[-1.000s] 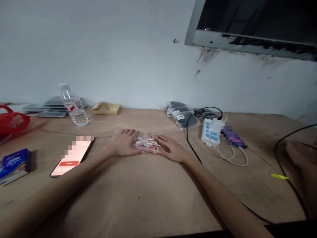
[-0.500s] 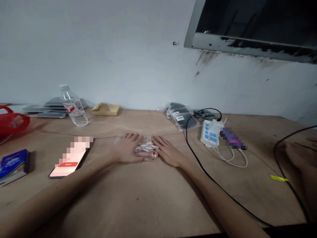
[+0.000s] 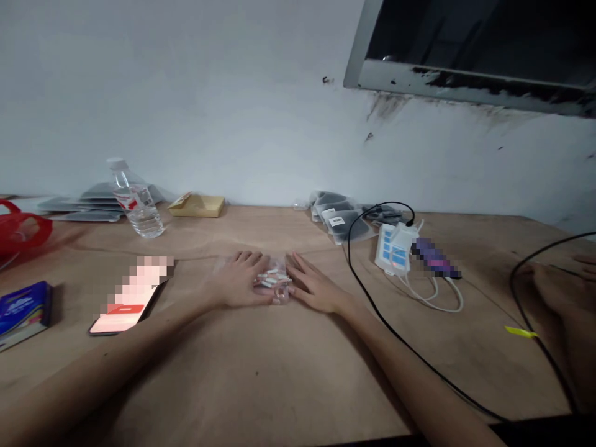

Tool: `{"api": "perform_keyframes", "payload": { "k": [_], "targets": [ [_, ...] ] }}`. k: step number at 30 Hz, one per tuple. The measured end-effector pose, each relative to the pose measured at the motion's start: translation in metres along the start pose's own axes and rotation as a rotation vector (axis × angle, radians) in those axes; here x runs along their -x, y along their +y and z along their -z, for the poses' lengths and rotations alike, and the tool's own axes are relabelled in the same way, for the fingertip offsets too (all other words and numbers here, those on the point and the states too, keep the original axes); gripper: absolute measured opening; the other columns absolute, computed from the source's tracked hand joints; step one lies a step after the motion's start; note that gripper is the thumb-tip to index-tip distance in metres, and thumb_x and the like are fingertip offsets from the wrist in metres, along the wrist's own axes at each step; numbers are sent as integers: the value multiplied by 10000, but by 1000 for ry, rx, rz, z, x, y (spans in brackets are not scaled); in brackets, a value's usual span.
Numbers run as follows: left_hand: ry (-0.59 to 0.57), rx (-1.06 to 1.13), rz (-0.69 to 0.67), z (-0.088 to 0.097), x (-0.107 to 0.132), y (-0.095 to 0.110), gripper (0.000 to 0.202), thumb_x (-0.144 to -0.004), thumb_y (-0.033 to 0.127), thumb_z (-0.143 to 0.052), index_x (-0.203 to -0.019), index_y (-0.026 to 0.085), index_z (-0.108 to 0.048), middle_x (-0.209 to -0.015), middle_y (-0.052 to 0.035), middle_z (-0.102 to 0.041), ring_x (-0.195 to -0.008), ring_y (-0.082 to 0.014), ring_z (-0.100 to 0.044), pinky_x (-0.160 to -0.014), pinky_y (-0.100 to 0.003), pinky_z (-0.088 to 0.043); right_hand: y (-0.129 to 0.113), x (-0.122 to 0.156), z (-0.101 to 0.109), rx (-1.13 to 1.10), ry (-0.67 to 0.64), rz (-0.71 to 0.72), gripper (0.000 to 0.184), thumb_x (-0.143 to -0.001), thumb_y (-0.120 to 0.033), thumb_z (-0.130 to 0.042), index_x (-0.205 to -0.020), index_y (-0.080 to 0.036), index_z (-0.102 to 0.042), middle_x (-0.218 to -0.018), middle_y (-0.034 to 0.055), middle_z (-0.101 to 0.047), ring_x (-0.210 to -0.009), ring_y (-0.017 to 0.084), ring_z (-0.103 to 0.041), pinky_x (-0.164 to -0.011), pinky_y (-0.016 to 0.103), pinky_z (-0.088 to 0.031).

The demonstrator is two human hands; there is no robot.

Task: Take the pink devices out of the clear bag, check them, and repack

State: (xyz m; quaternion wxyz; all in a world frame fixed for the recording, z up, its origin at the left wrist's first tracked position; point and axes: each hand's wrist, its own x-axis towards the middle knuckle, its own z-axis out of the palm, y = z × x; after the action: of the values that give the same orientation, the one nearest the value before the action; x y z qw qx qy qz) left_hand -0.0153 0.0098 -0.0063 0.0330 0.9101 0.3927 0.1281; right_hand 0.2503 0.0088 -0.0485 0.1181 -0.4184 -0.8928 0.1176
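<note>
A clear plastic bag lies flat on the wooden table, with several small white stick-like pieces in its middle. Their exact kind is too small to make out. My left hand rests palm down over the bag's left part, fingers spread and pointing away from me. At the bag's right edge my right hand lies flat, its fingers apart and its fingertips close to the white pieces. Both hands are open. What lies beneath the left palm is hidden.
Left: a phone, a blue tissue pack, a water bottle and a red bag. Behind are a cardboard tray and grey packets. Right: a power strip, a black cable and another person's hand.
The white pieces have shifted slightly under the plastic beside my left hand. My right fingers lie a little farther from the bag's middle. The whole view has drifted slightly.
</note>
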Motion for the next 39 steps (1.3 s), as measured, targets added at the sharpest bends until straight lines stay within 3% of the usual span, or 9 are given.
{"api": "perform_keyframes", "payload": {
  "k": [4, 11, 14, 19, 22, 26, 33, 37, 39],
  "targets": [
    [-7, -1, -5, 1, 0, -1, 760, -783, 789, -607, -1276, 213, -560, -1284, -143, -589, -1200, -369, -529, -1026, -509, -404, 1, -1, 0, 38, 6, -4, 624, -1047, -545, -378, -1570, -204, -372, -1700, 137, -50, -1556, 358, -119, -1235, 565, -217],
    [3, -38, -17, -4, 1, 7, 715, -863, 729, -531, -1315, 175, -532, -1320, -176, -573, -1217, -382, -510, -1039, -541, -385, -8, -7, -16, 90, 15, -30, 554, -1049, -358, -388, -1549, -122, -373, -1692, 198, -26, -1560, 367, -58, -1228, 590, -209],
    [-2, -19, -31, -4, 1, 8, 726, -856, 740, -535, -1322, 183, -525, -1317, -168, -578, -1219, -382, -514, -1042, -544, -386, -4, -4, -9, 41, 45, -3, 572, -1014, -403, -470, -1521, -144, -417, -1690, 194, -103, -1557, 361, -123, -1218, 577, -250],
    [-18, -3, -67, 3, -1, 5, 708, -817, 736, -608, -1276, 199, -546, -1295, -143, -588, -1220, -367, -521, -1042, -508, -400, 11, -1, 0, -106, 207, -45, 800, -909, -626, -601, -1529, -171, -381, -1557, 210, -428, -1435, 349, -421, -1171, 549, -358],
    [-20, 3, -87, 6, -1, 3, 644, -814, 708, -634, -1216, 208, -574, -1249, -126, -601, -1191, -357, -534, -1028, -496, -411, 17, -1, -1, -91, 244, -83, 855, -875, -683, -609, -1529, -181, -381, -1536, 214, -451, -1421, 373, -428, -1156, 592, -354],
    [-17, -9, -110, 7, -1, 3, 664, -823, 708, -631, -1234, 191, -569, -1257, -134, -595, -1185, -355, -536, -1030, -499, -415, 16, -2, -1, -88, 222, -11, 664, -926, -634, -576, -1425, -200, -522, -1488, 178, -517, -1384, 332, -476, -1149, 548, -384],
    [2, 28, -86, 5, -2, 2, 646, -822, 688, -627, -1245, 203, -571, -1228, -129, -620, -1183, -354, -553, -1022, -494, -424, 10, -2, -4, 4, 133, 96, 501, -1047, -476, -395, -1441, -205, -543, -1586, 162, -413, -1475, 323, -368, -1185, 564, -328],
    [47, 38, -15, 4, -3, 1, 666, -800, 710, -622, -1232, 205, -573, -1250, -146, -619, -1204, -373, -548, -1004, -505, -433, 15, -5, -7, -52, 245, 9, 580, -1027, -536, -408, -1489, -194, -483, -1525, 167, -495, -1412, 320, -454, -1156, 559, -382],
    [67, 48, 20, 4, -3, 0, 673, -789, 729, -624, -1211, 207, -577, -1230, -138, -631, -1173, -368, -566, -993, -503, -438, 18, -6, -9, -61, 306, -53, 574, -1033, -546, -375, -1453, -185, -527, -1473, 170, -549, -1380, 326, -490, -1144, 571, -393]
  ]
}}
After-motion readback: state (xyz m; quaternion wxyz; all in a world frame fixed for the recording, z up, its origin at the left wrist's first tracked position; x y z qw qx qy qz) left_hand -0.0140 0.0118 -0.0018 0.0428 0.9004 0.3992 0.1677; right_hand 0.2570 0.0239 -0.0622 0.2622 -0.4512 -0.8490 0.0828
